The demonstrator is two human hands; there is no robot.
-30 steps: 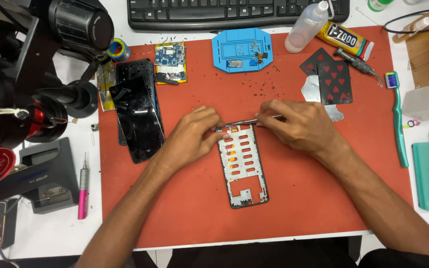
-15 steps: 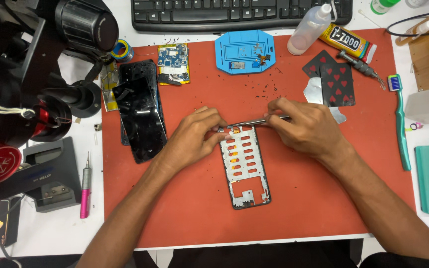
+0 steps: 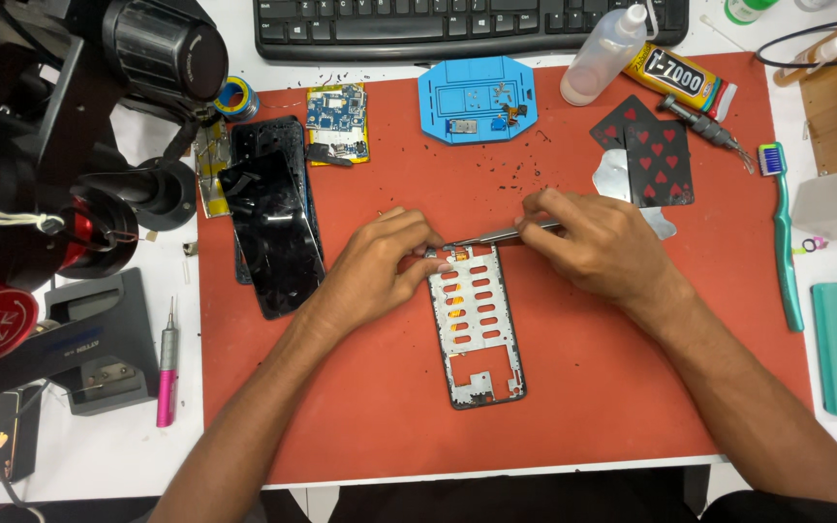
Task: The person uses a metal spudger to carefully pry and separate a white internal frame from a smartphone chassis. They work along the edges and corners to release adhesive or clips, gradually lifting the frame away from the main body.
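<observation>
Head view: hands (image 3: 496,257) on phone frame (image 3: 475,324), tweezers (image 3: 501,234).

— What does the person wear on the arms?
— Nothing that shows: both forearms are bare from wrist to elbow, no sleeves in view.
— Anything on the left hand (image 3: 380,271)?
— No glove, ring or watch.
— And the right hand (image 3: 598,247)?
— The same, bare, with short nails as far as can be seen.
</observation>
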